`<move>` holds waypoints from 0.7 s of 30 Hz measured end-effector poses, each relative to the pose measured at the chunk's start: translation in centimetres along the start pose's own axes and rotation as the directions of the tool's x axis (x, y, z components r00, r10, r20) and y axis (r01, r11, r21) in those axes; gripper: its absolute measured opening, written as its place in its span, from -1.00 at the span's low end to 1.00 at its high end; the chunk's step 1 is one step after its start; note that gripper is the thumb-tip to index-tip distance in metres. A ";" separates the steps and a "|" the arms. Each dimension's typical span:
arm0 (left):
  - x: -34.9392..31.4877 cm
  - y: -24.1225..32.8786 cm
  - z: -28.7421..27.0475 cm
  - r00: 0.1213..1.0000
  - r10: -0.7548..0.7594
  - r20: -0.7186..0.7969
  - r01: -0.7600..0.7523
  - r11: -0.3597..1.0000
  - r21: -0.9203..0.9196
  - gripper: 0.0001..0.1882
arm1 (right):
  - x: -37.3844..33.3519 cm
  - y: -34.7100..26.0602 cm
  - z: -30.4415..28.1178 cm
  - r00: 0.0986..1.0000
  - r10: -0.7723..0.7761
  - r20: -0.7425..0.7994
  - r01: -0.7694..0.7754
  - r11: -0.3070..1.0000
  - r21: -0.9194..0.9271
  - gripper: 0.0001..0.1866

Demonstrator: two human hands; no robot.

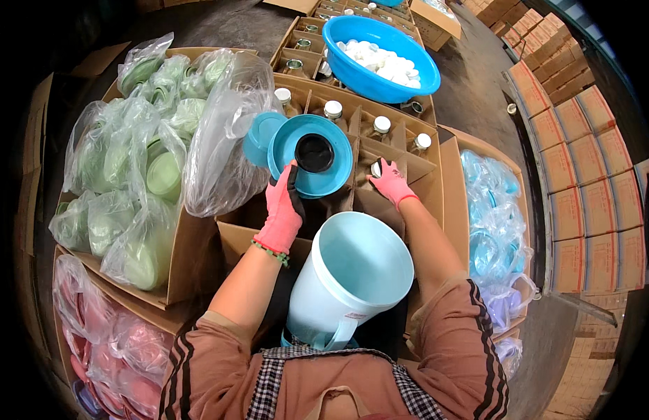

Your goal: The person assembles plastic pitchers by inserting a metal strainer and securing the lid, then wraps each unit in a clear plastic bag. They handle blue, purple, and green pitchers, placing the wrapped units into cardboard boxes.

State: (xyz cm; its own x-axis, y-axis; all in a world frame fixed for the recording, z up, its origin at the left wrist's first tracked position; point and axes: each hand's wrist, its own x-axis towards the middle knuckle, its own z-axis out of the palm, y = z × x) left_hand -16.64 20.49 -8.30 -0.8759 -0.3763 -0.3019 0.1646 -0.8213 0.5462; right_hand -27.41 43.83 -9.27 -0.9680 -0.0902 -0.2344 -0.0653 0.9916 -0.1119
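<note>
My left hand point(282, 210), in a pink and black glove, grips the edge of a blue round lid point(340, 150) with a black disc at its centre. Just left of that lid is a smaller blue cup-like piece point(260, 136); whether I hold it too is unclear. My right hand point(393, 185), gloved alike, reaches into the divided carton point(431, 173), its fingers closed round a white-capped bottle point(376, 169) at the cap. Several other white-capped glass bottles point(333, 110) stand in the compartments. Close to my body, a light-blue pitcher point(324, 273) sits open and tilted, its handle towards me.
A blue basin point(345, 66) of white caps point(380, 59) rests on cartons beyond. On the left are cartons of bagged green containers point(163, 175) and pink ones point(135, 343), plus a clear plastic bag point(230, 140). Bagged blue containers point(489, 203) fill a right-hand carton, near stacked boxes point(594, 210).
</note>
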 end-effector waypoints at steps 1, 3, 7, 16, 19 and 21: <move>-0.3 0.6 0.1 1.000 -0.005 0.014 0.005 1.000 -0.003 -0.62 | 0.0 -0.6 -0.7 0.999 -0.013 0.038 0.013 1.000 -0.008 -0.25; 0.0 1.0 -0.1 1.000 -0.011 0.014 0.011 1.000 0.024 -0.65 | -0.2 -1.9 -2.2 0.995 -0.029 0.098 0.033 0.999 -0.042 -0.16; -0.2 1.3 -0.3 0.999 -0.043 0.023 0.041 0.994 0.105 -0.70 | -0.2 -2.1 -1.2 0.999 0.020 -0.044 -0.019 0.999 0.029 -0.18; 0.2 1.2 0.0 0.955 -0.250 0.159 0.286 0.919 -0.273 -0.64 | -5.6 -2.4 -13.1 0.985 -0.074 -0.158 0.084 0.995 0.057 -0.38; -0.4 3.2 -0.3 0.908 -0.213 0.360 0.304 0.928 -0.217 -0.59 | -13.0 -3.8 -22.2 0.876 -0.236 -0.420 0.262 0.965 0.004 -0.44; -0.7 4.0 -1.3 0.762 -0.195 0.618 0.393 0.897 -0.201 -0.61 | -18.2 -2.8 -25.6 0.763 -0.226 -0.606 0.351 0.932 0.094 -0.52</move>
State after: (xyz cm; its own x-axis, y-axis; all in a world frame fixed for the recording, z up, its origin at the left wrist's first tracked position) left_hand -14.80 16.93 -6.91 -0.9795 0.1383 0.1464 -0.1050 -0.9711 0.2145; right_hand -15.83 45.10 20.06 -0.8705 -0.2367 0.4315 -0.3777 0.8835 -0.2772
